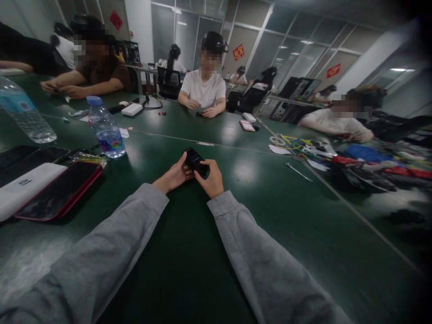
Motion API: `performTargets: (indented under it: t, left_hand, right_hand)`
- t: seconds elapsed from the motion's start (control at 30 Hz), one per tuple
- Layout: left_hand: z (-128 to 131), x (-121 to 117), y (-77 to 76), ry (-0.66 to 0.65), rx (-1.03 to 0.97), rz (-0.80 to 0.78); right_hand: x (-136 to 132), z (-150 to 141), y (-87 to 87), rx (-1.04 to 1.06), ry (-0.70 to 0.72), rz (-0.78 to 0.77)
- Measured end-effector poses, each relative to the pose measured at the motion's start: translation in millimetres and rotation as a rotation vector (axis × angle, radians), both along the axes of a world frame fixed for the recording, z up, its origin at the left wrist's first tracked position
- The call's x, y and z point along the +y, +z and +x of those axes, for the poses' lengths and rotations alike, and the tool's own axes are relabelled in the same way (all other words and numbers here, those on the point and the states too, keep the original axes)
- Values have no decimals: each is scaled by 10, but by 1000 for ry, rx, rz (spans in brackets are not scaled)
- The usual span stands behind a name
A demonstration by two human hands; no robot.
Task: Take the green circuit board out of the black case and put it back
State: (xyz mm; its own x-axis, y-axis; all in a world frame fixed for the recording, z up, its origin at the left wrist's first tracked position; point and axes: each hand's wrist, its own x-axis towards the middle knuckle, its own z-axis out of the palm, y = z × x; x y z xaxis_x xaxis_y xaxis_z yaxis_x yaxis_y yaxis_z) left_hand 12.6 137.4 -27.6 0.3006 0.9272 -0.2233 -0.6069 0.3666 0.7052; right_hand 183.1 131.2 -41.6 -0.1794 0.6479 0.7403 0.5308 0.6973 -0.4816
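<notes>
A small black device with a dark screen (193, 158) is held between my two hands, tilted above the green table. My left hand (176, 174) grips its left and lower side, thumb along the edge. On the other side, my right hand (212, 178) pinches the right end with thumb and forefinger. Faint light marks show on the dark screen, too small to read. The underside of the device is hidden by my fingers. Grey sleeves cover both of my forearms.
Left of me lie a phone in a red case (62, 191), a white power bank (29, 186) and two water bottles, one blue-capped (107, 130). A wrench (299, 172) and a cable heap (313, 148) are on the right. Co-workers sit around the green table (270, 216).
</notes>
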Motion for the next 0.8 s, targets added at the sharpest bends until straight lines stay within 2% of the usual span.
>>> performTargets:
  t: [0.43, 0.8]
  left_hand:
    - [12, 5, -42, 40, -10, 89]
    - [23, -36, -31, 85, 46, 116]
  right_hand:
    - [-25, 2, -1, -40, -9, 70]
    - [11, -5, -78, -99, -3, 40]
